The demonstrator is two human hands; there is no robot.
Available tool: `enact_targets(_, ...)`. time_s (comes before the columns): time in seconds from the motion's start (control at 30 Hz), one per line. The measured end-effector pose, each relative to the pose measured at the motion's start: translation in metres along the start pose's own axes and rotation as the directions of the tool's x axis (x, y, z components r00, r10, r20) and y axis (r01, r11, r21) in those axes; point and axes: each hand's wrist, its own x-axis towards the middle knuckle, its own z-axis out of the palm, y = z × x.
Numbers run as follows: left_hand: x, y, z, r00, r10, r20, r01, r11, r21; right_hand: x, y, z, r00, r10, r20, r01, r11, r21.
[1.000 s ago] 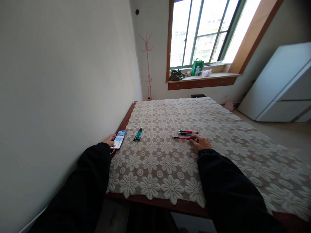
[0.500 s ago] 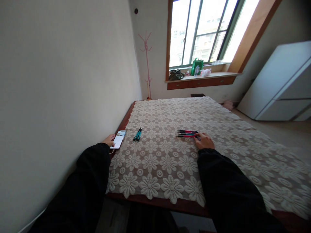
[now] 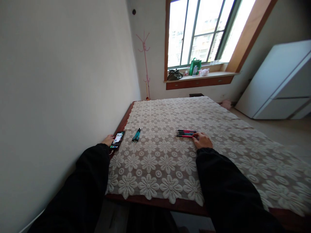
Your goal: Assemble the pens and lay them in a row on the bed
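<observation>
On cream floral lace cloth [image 3: 194, 110]: red pens [image 3: 186, 133] lined up together, right hand [image 3: 202, 141] resting flat, grip loose, touching their ends; teal pens [image 3: 136, 134] already paired leftward; left hand [image 3: 108, 140] touching lit black phone [image 3: 117, 140].

Red pens [image 3: 186, 133] by your right hand [image 3: 202, 141], teal pens [image 3: 136, 134] near your left hand [image 3: 108, 140], cream floral-lace cloth [image 3: 170, 161] beneath, black sleeves [image 3: 218, 181].

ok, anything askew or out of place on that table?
Nothing stands out. The red pens lie side by side at the right hand, the teal pens sit bundled, and the phone lies flat by the left hand near the table's edge. The lace cloth looks smooth.
</observation>
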Motion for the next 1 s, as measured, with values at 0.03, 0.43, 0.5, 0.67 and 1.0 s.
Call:
enact_targets(0.03, 0.000, 0.002, 0.001, 1.000, -0.017, -0.016, 0.018, 0.999, 0.027, 0.000, 0.000, 0.000, 1.000, -0.002, -0.001, 0.002, 1.000, 0.000)
enact_targets(0.43, -0.022, 0.020, -0.003, 0.994, 0.031, -0.104, 0.005, 0.945, 0.328, -0.002, -0.003, -0.003, 1.000, -0.005, 0.011, 0.005, 1.000, -0.023)
enact_targets(0.5, -0.023, 0.022, -0.003, 0.995, 0.030, -0.098, 0.006, 0.936, 0.352, -0.002, -0.003, -0.002, 1.000, -0.002, 0.027, 0.002, 1.000, -0.022)
enact_targets(0.67, -0.027, 0.027, -0.003, 0.996, 0.049, -0.076, -0.016, 0.920, 0.391, -0.001, -0.001, -0.001, 1.000, -0.018, 0.020, 0.019, 1.000, -0.016)
enact_targets(1.0, -0.030, 0.030, -0.002, 0.997, 0.066, -0.047, -0.039, 0.896, 0.442, -0.001, 0.001, 0.001, 1.000, -0.009, -0.003, 0.009, 1.000, 0.001)
